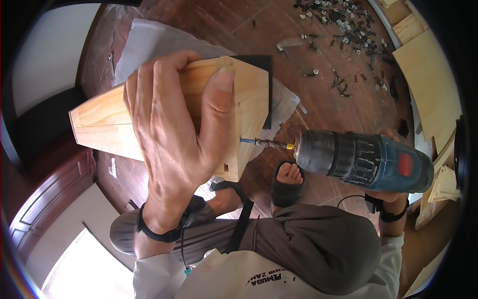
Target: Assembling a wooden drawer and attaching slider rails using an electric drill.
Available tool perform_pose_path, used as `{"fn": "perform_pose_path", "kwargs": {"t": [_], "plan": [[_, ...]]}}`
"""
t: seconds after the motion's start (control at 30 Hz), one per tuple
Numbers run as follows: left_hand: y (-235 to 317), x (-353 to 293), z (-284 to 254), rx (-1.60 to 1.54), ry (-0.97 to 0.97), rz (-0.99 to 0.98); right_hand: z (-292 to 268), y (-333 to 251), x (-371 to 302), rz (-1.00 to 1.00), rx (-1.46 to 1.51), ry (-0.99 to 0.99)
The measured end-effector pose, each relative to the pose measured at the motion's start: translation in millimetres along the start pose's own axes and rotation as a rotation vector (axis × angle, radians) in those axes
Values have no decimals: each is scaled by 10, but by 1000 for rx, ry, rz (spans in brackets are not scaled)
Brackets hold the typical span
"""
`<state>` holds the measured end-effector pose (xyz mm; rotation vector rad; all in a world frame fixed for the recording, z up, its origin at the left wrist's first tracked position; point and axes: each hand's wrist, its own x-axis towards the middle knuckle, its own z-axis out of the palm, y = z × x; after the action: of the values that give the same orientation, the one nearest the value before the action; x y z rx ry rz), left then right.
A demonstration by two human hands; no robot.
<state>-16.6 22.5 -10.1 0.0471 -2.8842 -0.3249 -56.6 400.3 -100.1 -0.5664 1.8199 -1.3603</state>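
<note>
My left hand [174, 114] is wrapped over a pale wooden piece [99, 122], tapered like a box or furniture leg, its thumb lying along the near end. That wide end faces right. My right hand [388, 196] holds a blue and black power drill [363, 159] lying sideways; the drill body hides most of its fingers. From the chuck a long bit [271, 143] points left, with a bluish screw [247, 141] at its tip. The screw's point meets the wooden end face, low on it. A flat black piece [264, 64] shows behind the wood.
Many loose screws and washers [343, 25] lie scattered on the brown floor [239, 30] at the far right. A whitish sheet [149, 37] is spread beneath the wood. Plywood boards [430, 84] line the right side. My sandalled foot [289, 179] rests below the drill.
</note>
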Motion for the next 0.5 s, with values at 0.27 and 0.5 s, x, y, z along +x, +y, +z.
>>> {"fn": "perform_pose_path", "kwargs": {"t": [0.27, 0.5], "plan": [[3, -2, 0, -18, 0, -18, 109, -99, 81, -68, -281, 207], [2, -15, 10, -31, 8, -26, 142, -176, 168, -69, -287, 239]]}}
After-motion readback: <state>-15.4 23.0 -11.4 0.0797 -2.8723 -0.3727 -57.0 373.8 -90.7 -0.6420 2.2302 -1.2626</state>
